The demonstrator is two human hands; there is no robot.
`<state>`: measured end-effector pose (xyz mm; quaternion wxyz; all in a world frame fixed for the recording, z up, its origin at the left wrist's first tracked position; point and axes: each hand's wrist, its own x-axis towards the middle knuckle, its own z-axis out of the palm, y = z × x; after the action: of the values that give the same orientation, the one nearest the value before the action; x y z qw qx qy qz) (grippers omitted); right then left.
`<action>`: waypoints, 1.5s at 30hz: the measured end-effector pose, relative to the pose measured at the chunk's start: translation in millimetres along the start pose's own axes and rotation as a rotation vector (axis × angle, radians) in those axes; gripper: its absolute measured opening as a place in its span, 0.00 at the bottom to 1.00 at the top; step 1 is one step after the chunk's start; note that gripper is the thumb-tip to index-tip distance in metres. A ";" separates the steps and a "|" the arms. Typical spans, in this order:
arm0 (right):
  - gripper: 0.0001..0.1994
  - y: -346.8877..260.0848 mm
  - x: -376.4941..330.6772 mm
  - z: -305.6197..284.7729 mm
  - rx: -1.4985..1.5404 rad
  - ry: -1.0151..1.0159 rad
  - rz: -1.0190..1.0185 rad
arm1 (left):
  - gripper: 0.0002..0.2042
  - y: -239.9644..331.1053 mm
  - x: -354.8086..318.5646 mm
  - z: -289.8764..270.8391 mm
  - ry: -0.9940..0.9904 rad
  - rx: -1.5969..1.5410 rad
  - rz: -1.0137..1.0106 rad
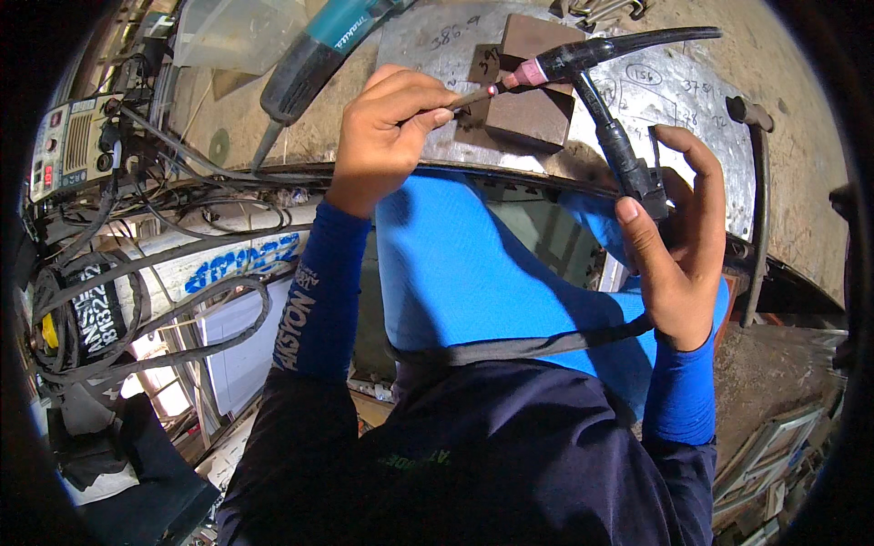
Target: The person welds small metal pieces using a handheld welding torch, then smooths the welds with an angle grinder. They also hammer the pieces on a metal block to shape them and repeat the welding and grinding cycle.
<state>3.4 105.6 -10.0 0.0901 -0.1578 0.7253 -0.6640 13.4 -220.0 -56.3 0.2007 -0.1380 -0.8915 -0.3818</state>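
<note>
My right hand (pixel 678 264) grips the handle of a black TIG welding torch (pixel 608 123), thumb and fingers around its lower end. The torch head points left, with a pink ceramic nozzle (pixel 526 73) at its front. My left hand (pixel 391 114) is closed in a pinch on a thin brownish stick-like piece (pixel 473 96), whose far end meets the nozzle tip. Whether it is a rod or a strip I cannot tell. Two brown rectangular metal blocks (pixel 528 120) lie on the marked metal plate (pixel 437 55) just beyond the nozzle. The torch's dark cable (pixel 519 348) crosses my lap.
A teal and black power tool (pixel 319 59) lies at the far left of the bench. A welding machine (pixel 73 146) with tangled cables stands at the left. A metal clamp (pixel 758 182) sits on the bench's right edge. Several metal pieces (pixel 605 11) lie at the back.
</note>
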 end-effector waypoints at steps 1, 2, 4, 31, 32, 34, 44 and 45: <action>0.32 -0.2 0.6 -0.7 -0.005 -0.008 0.003 | 0.08 -0.7 0.2 -0.8 -0.017 0.005 0.003; 0.32 -0.5 1.2 -1.4 -0.010 -0.016 0.005 | 0.08 -1.5 0.3 -1.8 -0.034 0.010 0.006; 0.32 1.2 2.0 -2.5 -0.038 -0.023 -0.044 | 0.07 -2.3 0.4 -3.2 -0.062 0.018 0.008; 0.30 0.3 -9.4 8.6 0.021 0.021 -0.006 | 0.08 -4.8 -3.3 -5.6 -0.074 0.073 0.071; 0.29 2.5 -8.9 7.6 -0.026 0.010 -0.057 | 0.08 -5.4 -3.1 -5.7 -0.076 0.072 0.078; 0.28 8.6 -7.2 5.3 -0.120 -0.013 -0.157 | 0.08 -4.4 -3.3 -5.9 -0.073 0.103 0.076; 0.31 -0.5 -10.2 9.7 0.008 0.029 0.002 | 0.07 -6.1 -2.6 -4.9 -0.068 0.039 0.063; 0.31 0.0 -9.6 10.0 0.026 0.037 -0.016 | 0.07 -6.0 -2.2 -4.7 -0.065 0.031 0.065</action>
<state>15.8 99.5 -11.8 0.0737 -0.1502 0.7168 -0.6769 14.1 -227.7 -58.1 0.1861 -0.1760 -0.8985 -0.3565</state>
